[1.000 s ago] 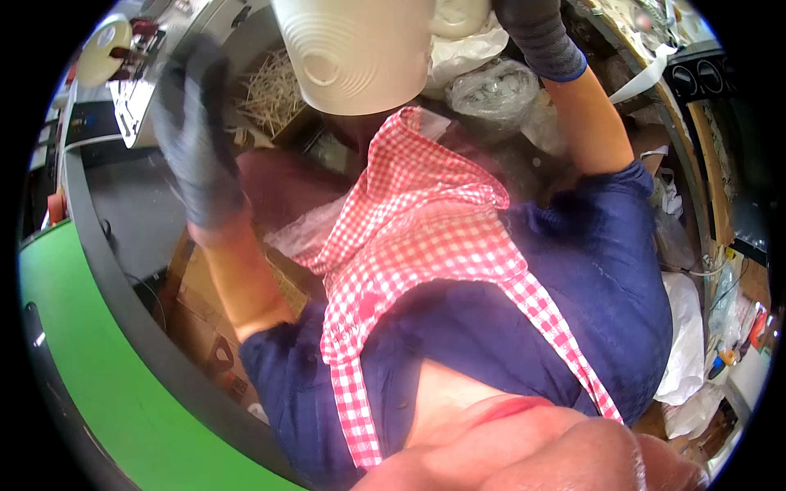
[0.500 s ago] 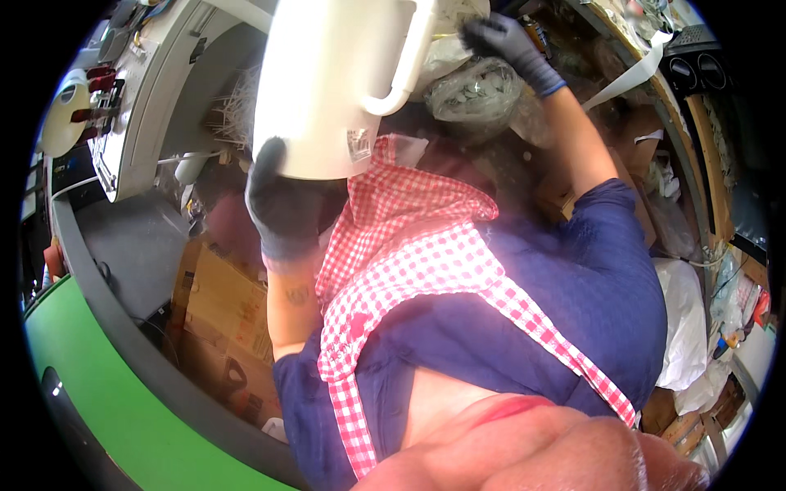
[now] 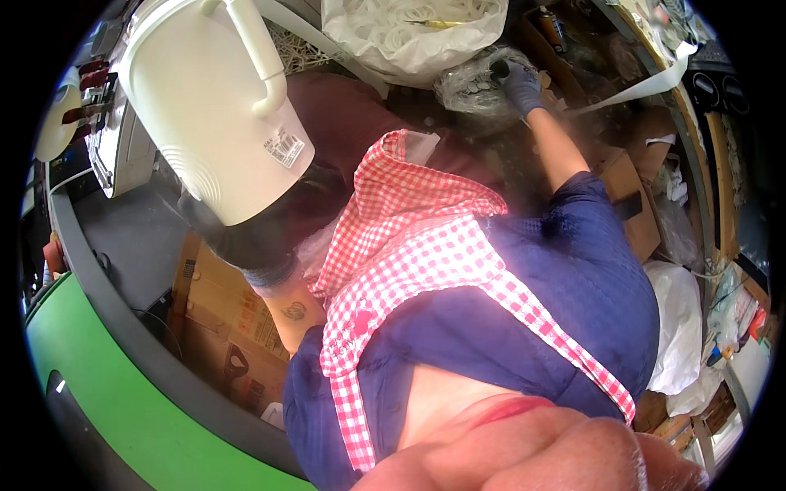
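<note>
The jug (image 3: 213, 114) is on your far left, tilted, its long axis running from the far left to its base at the near right. Its handle (image 3: 260, 53) is on the far right side, turned away from your left hand (image 3: 262, 241), which lies at the near side, against or just below the base. That hand is clearly the closer one; your right hand (image 3: 520, 86) is well apart, far and to the right, at the clear bag (image 3: 471, 92).

The jug hides your left fingers, so you cannot tell from here whether they clasp it or only prop it from beneath. Your right fingers are bent at the right edge of the clear bag, touching it or just above; whether they pinch the film cannot be told.

The jug's far end is cut off by the upper edge, and its inside is out of sight. Between jug and clear bag, farther off, stands the white bag (image 3: 360, 53), with pale ring-like pieces (image 3: 393, 12) in it and a thin yellow item (image 3: 438, 24) on top, too small to make out. Glare through the film blurs the clear bag's contents.
</note>
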A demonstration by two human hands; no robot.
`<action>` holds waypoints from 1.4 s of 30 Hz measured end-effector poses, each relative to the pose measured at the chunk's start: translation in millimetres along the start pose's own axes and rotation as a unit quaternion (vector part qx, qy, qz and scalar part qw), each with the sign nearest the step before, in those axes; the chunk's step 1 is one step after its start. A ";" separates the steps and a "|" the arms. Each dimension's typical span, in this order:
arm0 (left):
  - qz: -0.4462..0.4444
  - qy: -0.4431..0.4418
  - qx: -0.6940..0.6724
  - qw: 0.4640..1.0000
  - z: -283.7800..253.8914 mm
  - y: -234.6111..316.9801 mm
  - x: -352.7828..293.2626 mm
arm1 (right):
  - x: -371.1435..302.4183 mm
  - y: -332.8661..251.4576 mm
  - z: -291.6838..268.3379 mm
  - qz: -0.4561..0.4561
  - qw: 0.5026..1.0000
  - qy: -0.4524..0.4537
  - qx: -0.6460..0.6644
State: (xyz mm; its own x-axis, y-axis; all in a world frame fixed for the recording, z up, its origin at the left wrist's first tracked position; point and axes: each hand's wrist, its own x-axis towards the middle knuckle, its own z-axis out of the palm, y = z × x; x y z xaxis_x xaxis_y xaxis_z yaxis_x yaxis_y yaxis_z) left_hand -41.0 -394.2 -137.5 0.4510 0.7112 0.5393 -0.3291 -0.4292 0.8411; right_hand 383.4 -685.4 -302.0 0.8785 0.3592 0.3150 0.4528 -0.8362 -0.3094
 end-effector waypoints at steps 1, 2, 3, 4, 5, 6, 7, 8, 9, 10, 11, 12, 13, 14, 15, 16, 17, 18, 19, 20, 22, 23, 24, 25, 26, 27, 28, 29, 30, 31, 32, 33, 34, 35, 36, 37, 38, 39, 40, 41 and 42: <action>-0.010 -0.013 -0.005 1.000 -3.7 -1.6 2.7 | 0.1 1.6 4.9 0.018 0.999 -0.016 0.038; -0.017 -0.024 -0.051 0.998 -3.9 -3.5 2.9 | 0.3 3.6 9.1 0.037 0.996 -0.032 0.075; -0.025 -0.039 -0.103 0.994 -1.3 -6.0 4.9 | 2.3 14.2 18.1 0.049 0.995 -0.014 0.089; -0.030 -0.048 -0.192 0.980 2.8 -8.6 2.8 | 7.4 26.2 34.4 0.057 0.993 0.004 0.104; -0.048 -0.071 -0.274 0.958 9.7 -12.2 6.1 | 7.1 41.0 41.8 0.072 0.990 0.026 0.115; -0.066 -0.082 -0.346 0.932 12.7 -13.3 6.4 | 7.6 42.7 42.2 0.065 0.985 0.003 0.162; -0.093 -0.101 -0.406 0.904 15.3 -13.2 8.1 | 6.6 45.3 42.0 0.058 0.976 -0.019 0.209; -0.121 -0.120 -0.464 0.869 18.3 -12.6 10.1 | 4.2 48.3 41.6 0.053 0.965 -0.041 0.255; -0.146 -0.133 -0.513 0.836 17.2 -10.9 9.6 | -4.9 28.5 34.6 0.060 0.935 -0.067 0.342; -0.173 -0.149 -0.566 0.792 18.8 -10.3 9.6 | -7.7 27.3 28.4 0.084 0.933 -0.097 0.337; -0.185 -0.154 -0.589 0.772 20.0 -10.4 8.3 | -10.0 25.4 22.6 0.108 0.929 -0.128 0.332; -0.199 -0.159 -0.613 0.748 22.4 -11.0 7.7 | -10.6 27.6 19.5 0.131 0.924 -0.155 0.325; -0.199 -0.154 -0.609 0.752 24.8 -13.1 4.6 | -12.8 32.1 19.7 0.121 0.939 -0.126 0.295; -0.203 -0.140 -0.580 0.777 27.1 -12.9 3.1 | -17.1 36.4 19.9 0.109 0.953 -0.096 0.265; -0.206 -0.127 -0.547 0.801 29.0 -11.2 2.2 | -19.6 40.8 21.4 0.096 0.965 -0.066 0.236; -0.211 -0.106 -0.486 0.842 30.8 -7.7 3.0 | -21.3 45.5 22.3 0.054 0.979 -0.046 0.190; -0.210 -0.093 -0.440 0.868 32.7 -4.4 2.7 | -23.1 50.4 22.7 0.012 0.989 -0.025 0.142; -0.209 -0.081 -0.391 0.893 35.7 -1.6 3.5 | -22.4 52.3 22.4 -0.031 0.995 -0.003 0.094; -0.203 -0.078 -0.361 0.907 38.7 0.8 3.3 | -22.0 53.3 23.0 -0.030 0.997 0.013 0.072; -0.202 -0.096 -0.378 0.898 38.8 1.4 3.4 | -22.2 54.7 23.2 -0.028 0.998 0.028 0.049; -0.203 -0.147 -0.451 0.856 36.8 -0.2 4.0 | -13.7 43.1 9.0 -0.030 0.999 0.036 0.019; -0.203 -0.174 -0.494 0.827 36.9 0.2 4.6 | -11.1 29.9 -0.6 -0.030 0.999 0.025 0.012; -0.208 -0.208 -0.535 0.792 39.2 0.4 6.6 | -10.7 23.9 -14.2 -0.023 1.000 0.016 0.002; -0.213 -0.232 -0.563 0.764 43.0 1.4 9.0 | -3.3 29.0 -13.2 -0.016 0.999 -0.027 -0.020; -0.225 -0.237 -0.563 0.759 45.5 4.0 10.2 | -3.3 28.4 -18.7 -0.011 0.999 -0.038 -0.012; -0.234 -0.238 -0.566 0.754 47.3 5.3 11.9 | -2.4 20.0 -24.9 -0.010 0.999 -0.047 -0.005; -0.251 -0.217 -0.541 0.773 47.6 9.4 11.3 | 1.0 14.6 -30.4 -0.011 0.998 -0.057 0.002; -0.267 -0.195 -0.515 0.791 48.5 12.0 11.6 | 7.2 19.1 -23.3 -0.031 0.994 -0.055 0.091; -0.281 -0.188 -0.510 0.791 48.6 11.9 12.1 | 14.9 0.5 -33.2 -0.033 0.970 -0.075 0.231; -0.295 -0.170 -0.504 0.794 46.7 10.5 11.4 | 12.8 -33.9 -50.5 -0.039 0.924 -0.108 0.366; -0.310 -0.149 -0.501 0.795 42.8 4.7 9.0 | 4.3 -70.3 -69.2 -0.041 0.859 -0.147 0.489; -0.251 -0.113 -0.442 0.854 48.1 7.4 6.2 | -6.4 -110.6 -100.0 -0.081 0.834 -0.133 0.529; -0.234 -0.062 -0.397 0.885 55.2 0.3 3.6 | -21.2 -148.1 -129.3 -0.114 0.806 -0.119 0.569; -0.190 -0.067 -0.356 0.913 62.1 -2.9 1.9 | -34.5 -178.4 -140.9 -0.177 0.751 -0.112 0.626; -0.159 -0.036 -0.352 0.922 71.0 -6.1 -0.2 | -47.0 -208.4 -149.4 -0.235 0.683 -0.107 0.684; -0.171 -0.030 -0.380 0.909 72.1 -10.5 -0.6 | -62.4 -238.9 -164.8 -0.239 0.693 -0.143 0.665; -0.144 -0.030 -0.390 0.909 78.3 -0.2 -2.5 | -77.7 -261.0 -176.1 -0.249 0.694 -0.166 0.654; -0.145 -0.054 -0.369 0.917 80.4 -2.7 -2.9 | -85.7 -274.4 -175.1 -0.254 0.682 -0.176 0.663; -0.129 -0.056 -0.369 0.919 80.9 -6.9 -2.4 | -85.4 -282.6 -167.4 -0.273 0.688 -0.166 0.652; -0.114 -0.057 -0.341 0.932 76.5 -11.6 -3.5 | -82.9 -288.0 -158.3 -0.319 0.701 -0.135 0.623; -0.099 -0.058 -0.313 0.943 73.3 -16.7 -5.2 | -80.9 -292.6 -153.0 -0.365 0.713 -0.102 0.590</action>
State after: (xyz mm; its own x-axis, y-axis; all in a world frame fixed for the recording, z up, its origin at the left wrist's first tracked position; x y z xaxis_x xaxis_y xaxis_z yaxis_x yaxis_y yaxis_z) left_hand 23.0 -431.6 -151.5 0.6315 0.6609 0.4055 -0.6378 0.1452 0.7564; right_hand 156.5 -533.2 -99.7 0.2926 0.6734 0.6789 0.5072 0.4925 -0.7072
